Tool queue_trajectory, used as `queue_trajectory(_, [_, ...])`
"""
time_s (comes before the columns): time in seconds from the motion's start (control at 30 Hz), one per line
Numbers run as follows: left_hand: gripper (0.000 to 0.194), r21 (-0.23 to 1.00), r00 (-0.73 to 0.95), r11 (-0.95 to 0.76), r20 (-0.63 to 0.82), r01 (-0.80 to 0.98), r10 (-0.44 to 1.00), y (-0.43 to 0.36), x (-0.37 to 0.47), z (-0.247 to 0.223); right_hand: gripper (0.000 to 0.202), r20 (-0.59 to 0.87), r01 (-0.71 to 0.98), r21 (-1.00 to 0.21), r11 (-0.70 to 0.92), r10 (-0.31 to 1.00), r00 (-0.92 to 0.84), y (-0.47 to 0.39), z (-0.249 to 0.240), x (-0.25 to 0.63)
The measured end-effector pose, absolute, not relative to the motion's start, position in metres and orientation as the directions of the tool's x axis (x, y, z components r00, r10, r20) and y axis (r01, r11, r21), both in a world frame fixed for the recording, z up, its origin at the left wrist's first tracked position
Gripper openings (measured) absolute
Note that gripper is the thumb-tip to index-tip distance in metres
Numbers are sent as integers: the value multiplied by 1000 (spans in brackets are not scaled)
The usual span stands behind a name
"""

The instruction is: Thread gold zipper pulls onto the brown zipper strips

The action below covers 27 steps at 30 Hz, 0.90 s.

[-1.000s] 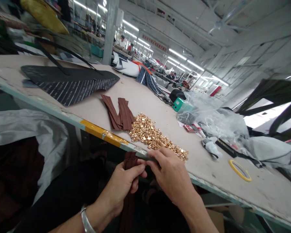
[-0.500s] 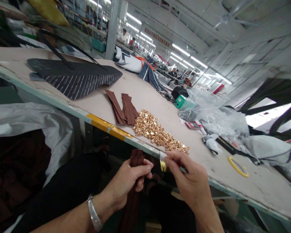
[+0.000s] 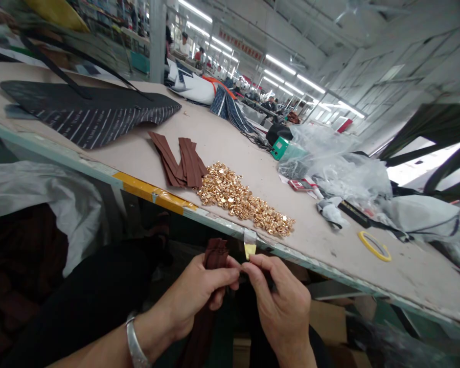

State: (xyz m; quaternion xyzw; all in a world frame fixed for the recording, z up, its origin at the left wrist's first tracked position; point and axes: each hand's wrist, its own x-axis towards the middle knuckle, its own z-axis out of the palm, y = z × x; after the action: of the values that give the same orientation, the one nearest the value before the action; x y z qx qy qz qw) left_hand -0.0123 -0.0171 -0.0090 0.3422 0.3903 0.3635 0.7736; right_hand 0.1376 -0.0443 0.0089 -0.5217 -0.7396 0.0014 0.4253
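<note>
A bundle of brown fabric strips (image 3: pixel 216 253) is held in my left hand (image 3: pixel 207 283), with its thumb pressed over the front and the long ends hanging below. My right hand (image 3: pixel 278 301) is closed in a pinch close beside the left fingertips; whatever lies in that pinch is too small to make out. Just beyond both hands, small shiny gold metal pieces (image 3: pixel 243 199) lie heaped along the table's near edge. Left of the heap, more brown strips (image 3: pixel 191 163) rest in two fanned stacks.
A striped black panel with straps (image 3: pixel 99 112) covers the table's left part. To the right are a green box (image 3: pixel 279 148), clear plastic bags (image 3: pixel 337 158) and a yellow tape roll (image 3: pixel 374 246). A yellow-ended tag (image 3: pixel 250 248) hangs from the table edge (image 3: pixel 214 221).
My right hand has moved from the gold heap's near end down and left, to beside the left fingertips. The left hand still grips the brown strips. The view has shifted slightly.
</note>
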Motion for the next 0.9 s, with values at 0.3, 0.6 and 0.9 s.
queue_trajectory(0.3, [15, 804, 513, 529, -344, -272, 786, -22, -14, -8, 11, 379, 617, -758, 211, 912, 155, -33, 7, 129])
queue_trajectory(0.6, [25, 800, 602, 479, -192, -361, 775, -25, -10, -4, 9, 223, 347, -924, 159, 963, 153, -50, 7, 130])
queue_trajectory(0.9, [36, 808, 587, 420, -117, -413, 801, -30, -3, -8, 18, 132, 184, -977, 105, 982, 139, -62, 3, 122])
